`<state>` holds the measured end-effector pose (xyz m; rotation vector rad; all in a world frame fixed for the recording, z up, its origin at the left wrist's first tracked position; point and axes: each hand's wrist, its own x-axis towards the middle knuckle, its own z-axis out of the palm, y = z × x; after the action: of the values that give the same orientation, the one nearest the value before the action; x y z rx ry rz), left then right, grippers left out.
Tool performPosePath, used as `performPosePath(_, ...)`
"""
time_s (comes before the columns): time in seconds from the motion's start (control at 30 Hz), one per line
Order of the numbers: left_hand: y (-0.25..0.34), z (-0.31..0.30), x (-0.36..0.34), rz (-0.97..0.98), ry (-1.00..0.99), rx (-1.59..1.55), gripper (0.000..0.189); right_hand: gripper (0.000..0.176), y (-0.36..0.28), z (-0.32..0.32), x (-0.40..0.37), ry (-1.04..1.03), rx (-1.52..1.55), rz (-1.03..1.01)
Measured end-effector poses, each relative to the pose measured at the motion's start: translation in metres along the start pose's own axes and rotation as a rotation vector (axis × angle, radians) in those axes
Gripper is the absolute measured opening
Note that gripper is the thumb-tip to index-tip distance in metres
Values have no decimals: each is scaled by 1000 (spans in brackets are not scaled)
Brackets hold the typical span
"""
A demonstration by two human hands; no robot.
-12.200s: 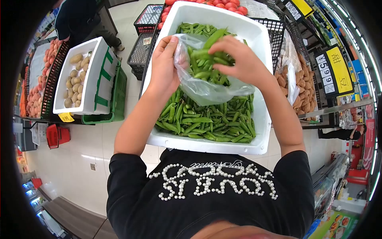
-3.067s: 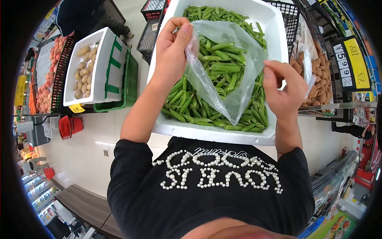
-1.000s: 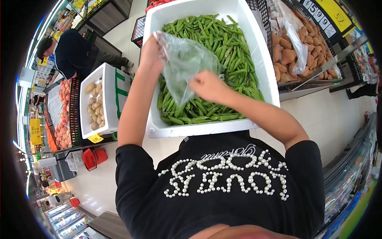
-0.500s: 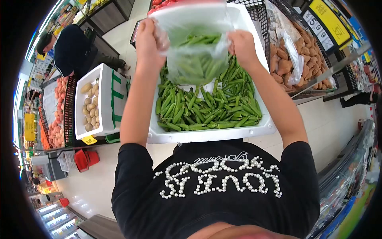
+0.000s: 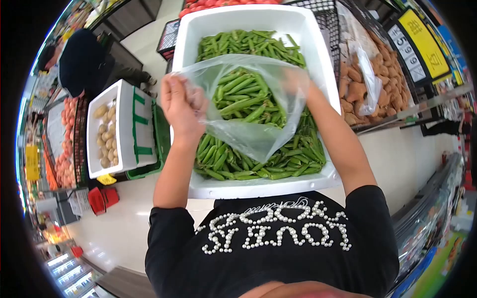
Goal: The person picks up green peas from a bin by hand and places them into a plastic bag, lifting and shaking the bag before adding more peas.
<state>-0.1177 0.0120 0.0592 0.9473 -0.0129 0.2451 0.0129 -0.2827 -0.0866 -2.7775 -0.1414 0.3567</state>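
Note:
A clear plastic bag [image 5: 226, 130] with green pea pods [image 5: 243, 97] inside hangs spread over a white foam box [image 5: 186, 47]. My left hand [image 5: 181, 104] is closed on the bag's left rim, its fingers bunched in the film. At the right side of the bag, my right hand [image 5: 294, 82] shows through the cloudy film, apparently closed on it; its fingers are blurred. Loose pea pods [image 5: 218, 156] lie in the box below and beyond the bag.
On the left stand a foam box [image 5: 126, 124] of potatoes [image 5: 107, 134] and a crate with reddish produce [image 5: 67, 161]. Brown tubers [image 5: 387, 74] fill a bin at right beside a yellow price sign [image 5: 422, 39]. A person in dark clothes [image 5: 84, 62] bends at upper left.
The bag and both hands have come lower and nearer to me. Its mouth has turned toward me and spread wider, so the pods inside show plainly. The film now covers my right hand.

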Motion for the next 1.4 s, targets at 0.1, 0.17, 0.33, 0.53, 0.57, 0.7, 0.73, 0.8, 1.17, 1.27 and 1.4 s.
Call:
performPosePath(0.1,-3,-2,2,-4,-19,10,22,64,-37,-29,-34,6,-125,152)
performPosePath(0.17,-6,-1,0,-26,11,35,21,65,-50,-40,-35,-45,-158,206)
performPosePath(0.33,-5,7,-4,-25,-50,6,22,66,-66,-49,-31,-86,-97,260)
performPosePath(0.53,-17,10,-3,-35,-116,50,23,64,-69,-32,-19,-1,-125,269)
performPosePath(0.57,-18,10,-2,-28,-139,53,22,64,-67,-31,-17,-7,-124,268)
performPosePath(0.7,-22,3,-1,-28,-145,48,21,64,-67,-33,-15,-32,-92,255)
performPosePath(0.73,-22,4,0,-18,-135,53,21,64,-67,-35,-15,-36,-80,251)
performPosePath(0.8,-21,3,1,1,-110,62,21,63,-68,-38,-16,-45,-36,262)
performPosePath(1.17,-16,2,-4,-6,-166,33,20,57,-68,-35,-19,-24,12,269)
performPosePath(1.27,-14,2,-5,8,-180,35,21,49,-65,-32,-18,-1,15,240)
performPosePath(1.4,-13,1,-6,41,-201,26,21,46,-50,-10,1,68,34,161)
